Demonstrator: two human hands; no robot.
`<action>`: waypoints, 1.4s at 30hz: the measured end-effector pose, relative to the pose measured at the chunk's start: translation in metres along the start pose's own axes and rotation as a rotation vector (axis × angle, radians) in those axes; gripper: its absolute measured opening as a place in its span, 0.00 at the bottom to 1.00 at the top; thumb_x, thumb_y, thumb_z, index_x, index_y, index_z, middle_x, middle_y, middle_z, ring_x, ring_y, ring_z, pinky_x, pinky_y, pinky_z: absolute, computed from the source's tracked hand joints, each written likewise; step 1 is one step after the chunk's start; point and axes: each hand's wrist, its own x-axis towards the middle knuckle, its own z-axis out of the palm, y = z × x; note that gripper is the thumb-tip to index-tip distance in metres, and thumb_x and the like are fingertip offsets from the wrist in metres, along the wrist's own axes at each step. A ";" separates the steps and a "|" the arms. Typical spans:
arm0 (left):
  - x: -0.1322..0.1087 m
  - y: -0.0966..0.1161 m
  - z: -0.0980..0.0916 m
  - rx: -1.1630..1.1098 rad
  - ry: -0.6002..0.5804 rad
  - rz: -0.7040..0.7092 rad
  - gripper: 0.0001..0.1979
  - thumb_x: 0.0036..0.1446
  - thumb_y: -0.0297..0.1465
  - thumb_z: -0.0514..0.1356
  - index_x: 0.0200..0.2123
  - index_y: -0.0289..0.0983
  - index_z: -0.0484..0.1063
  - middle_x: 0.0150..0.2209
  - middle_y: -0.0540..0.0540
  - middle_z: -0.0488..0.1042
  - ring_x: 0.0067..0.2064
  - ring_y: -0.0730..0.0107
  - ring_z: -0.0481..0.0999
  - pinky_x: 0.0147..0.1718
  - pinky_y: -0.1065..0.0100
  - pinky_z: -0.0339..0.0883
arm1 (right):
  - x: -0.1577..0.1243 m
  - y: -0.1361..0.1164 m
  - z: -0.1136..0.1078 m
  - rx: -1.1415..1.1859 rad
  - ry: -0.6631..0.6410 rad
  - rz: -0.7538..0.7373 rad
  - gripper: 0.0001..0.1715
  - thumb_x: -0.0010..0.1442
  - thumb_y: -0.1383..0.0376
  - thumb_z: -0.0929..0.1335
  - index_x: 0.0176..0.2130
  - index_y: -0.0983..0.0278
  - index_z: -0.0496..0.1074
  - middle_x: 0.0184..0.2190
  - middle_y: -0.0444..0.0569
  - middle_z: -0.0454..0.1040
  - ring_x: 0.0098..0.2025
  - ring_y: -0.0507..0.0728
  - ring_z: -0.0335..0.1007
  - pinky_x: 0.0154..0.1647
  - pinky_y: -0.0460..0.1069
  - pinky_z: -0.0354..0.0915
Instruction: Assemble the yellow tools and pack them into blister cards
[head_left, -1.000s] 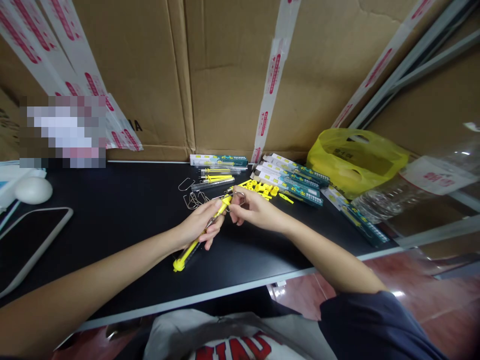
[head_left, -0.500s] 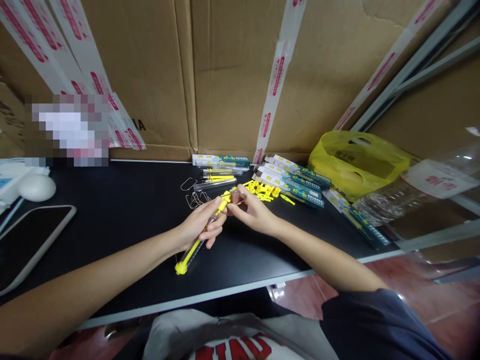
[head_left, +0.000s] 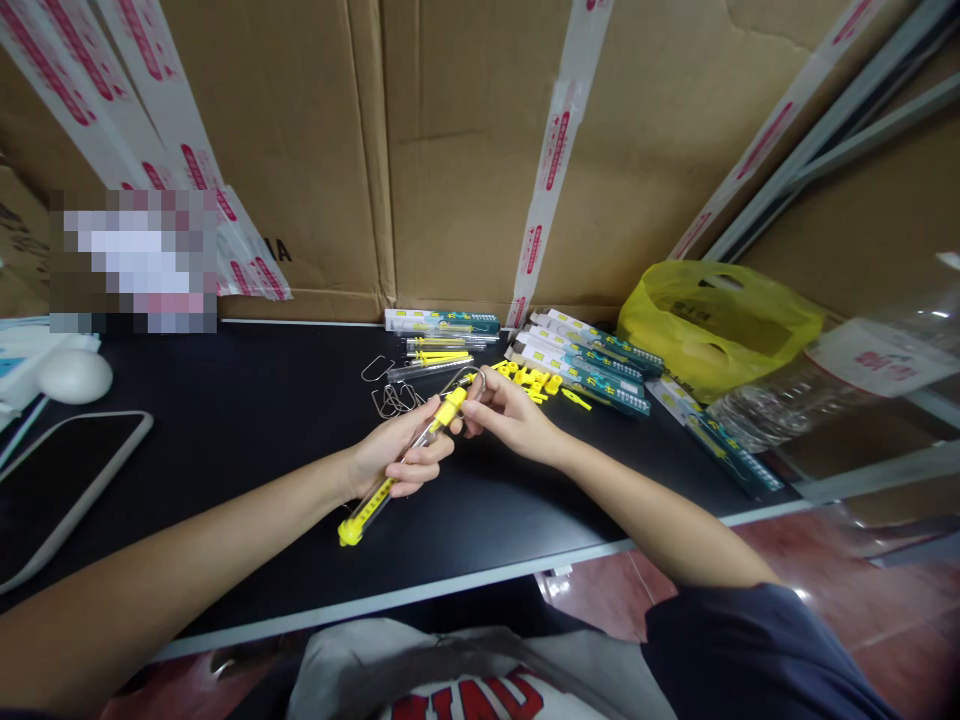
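My left hand [head_left: 401,458] is closed around a spring scale [head_left: 373,505], a clear tube with a yellow graduated strip inside. It slants, its yellow end cap towards me and its other yellow end up by my right hand. My right hand [head_left: 514,415] pinches a bent metal wire hook [head_left: 471,372] at that upper end. Whether the hook is fastened there I cannot tell. Beyond the hands lie several loose wire hooks [head_left: 394,402], small yellow plastic parts [head_left: 531,380] and more clear tubes with yellow inside [head_left: 439,357].
Printed narrow boxes [head_left: 585,355] lie at the back right, beside a yellow plastic bag [head_left: 712,320] and a clear plastic bottle [head_left: 780,400]. A phone [head_left: 67,490] and a white rounded object [head_left: 73,375] are on the left of the black table [head_left: 247,400]. Cardboard [head_left: 465,160] stands behind.
The spring scale has turned about its length, so its graduated face now shows, and its capped end has shifted slightly left. The wire hook has swung up at the upper end.
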 end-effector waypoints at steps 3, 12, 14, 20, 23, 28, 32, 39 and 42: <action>-0.001 0.003 -0.001 -0.047 -0.057 -0.023 0.19 0.65 0.45 0.46 0.36 0.37 0.65 0.13 0.60 0.55 0.10 0.84 0.40 0.07 0.78 0.58 | 0.001 0.002 0.002 0.080 0.001 0.035 0.16 0.60 0.55 0.69 0.33 0.63 0.61 0.23 0.39 0.68 0.23 0.47 0.65 0.28 0.45 0.68; 0.001 0.002 0.007 0.150 0.139 0.073 0.14 0.63 0.40 0.47 0.34 0.36 0.63 0.19 0.57 0.59 0.13 0.83 0.54 0.08 0.81 0.53 | 0.004 0.011 -0.007 0.117 -0.024 0.088 0.19 0.55 0.56 0.73 0.31 0.64 0.62 0.22 0.39 0.69 0.22 0.46 0.66 0.28 0.44 0.70; 0.002 0.000 0.007 0.265 0.218 0.154 0.13 0.63 0.42 0.50 0.37 0.38 0.62 0.21 0.57 0.61 0.13 0.83 0.56 0.08 0.81 0.54 | 0.005 0.006 -0.013 0.068 -0.047 0.113 0.19 0.54 0.57 0.73 0.32 0.64 0.62 0.26 0.41 0.70 0.27 0.47 0.68 0.29 0.44 0.70; 0.002 0.000 0.007 0.658 0.383 0.291 0.14 0.60 0.45 0.55 0.39 0.41 0.57 0.21 0.60 0.62 0.11 0.84 0.56 0.07 0.81 0.53 | 0.005 -0.006 -0.021 0.029 -0.122 0.143 0.21 0.55 0.59 0.73 0.40 0.63 0.60 0.35 0.43 0.69 0.36 0.49 0.69 0.37 0.46 0.69; -0.001 0.003 0.008 0.790 0.438 0.317 0.14 0.60 0.44 0.55 0.40 0.41 0.58 0.21 0.60 0.61 0.11 0.85 0.57 0.08 0.82 0.52 | 0.004 -0.008 -0.023 -0.073 -0.130 0.120 0.21 0.56 0.59 0.72 0.45 0.63 0.62 0.40 0.46 0.71 0.42 0.51 0.70 0.45 0.50 0.68; -0.002 0.003 0.007 0.882 0.407 0.238 0.14 0.60 0.42 0.56 0.42 0.39 0.62 0.22 0.58 0.62 0.12 0.85 0.58 0.09 0.81 0.53 | 0.003 -0.009 -0.024 -0.369 -0.191 -0.006 0.21 0.57 0.58 0.71 0.49 0.64 0.69 0.44 0.50 0.73 0.48 0.57 0.70 0.50 0.53 0.66; -0.002 0.003 0.005 0.835 0.336 0.160 0.16 0.60 0.44 0.55 0.42 0.37 0.64 0.22 0.57 0.62 0.12 0.85 0.57 0.09 0.81 0.53 | 0.001 -0.011 -0.022 -0.458 -0.193 -0.117 0.23 0.56 0.59 0.72 0.50 0.64 0.69 0.46 0.51 0.73 0.49 0.57 0.70 0.52 0.53 0.65; -0.006 0.008 0.010 0.783 0.230 0.061 0.19 0.61 0.47 0.52 0.45 0.38 0.64 0.20 0.57 0.63 0.12 0.84 0.58 0.09 0.81 0.54 | 0.000 -0.019 -0.030 -0.332 -0.254 -0.057 0.14 0.63 0.59 0.66 0.46 0.66 0.68 0.39 0.49 0.74 0.39 0.53 0.72 0.42 0.50 0.68; -0.008 0.008 0.011 0.788 0.208 0.006 0.21 0.61 0.48 0.52 0.48 0.39 0.63 0.18 0.59 0.61 0.11 0.83 0.57 0.09 0.80 0.54 | 0.002 -0.024 -0.035 -0.399 -0.338 -0.107 0.15 0.60 0.60 0.69 0.44 0.66 0.71 0.39 0.50 0.75 0.41 0.54 0.71 0.45 0.51 0.66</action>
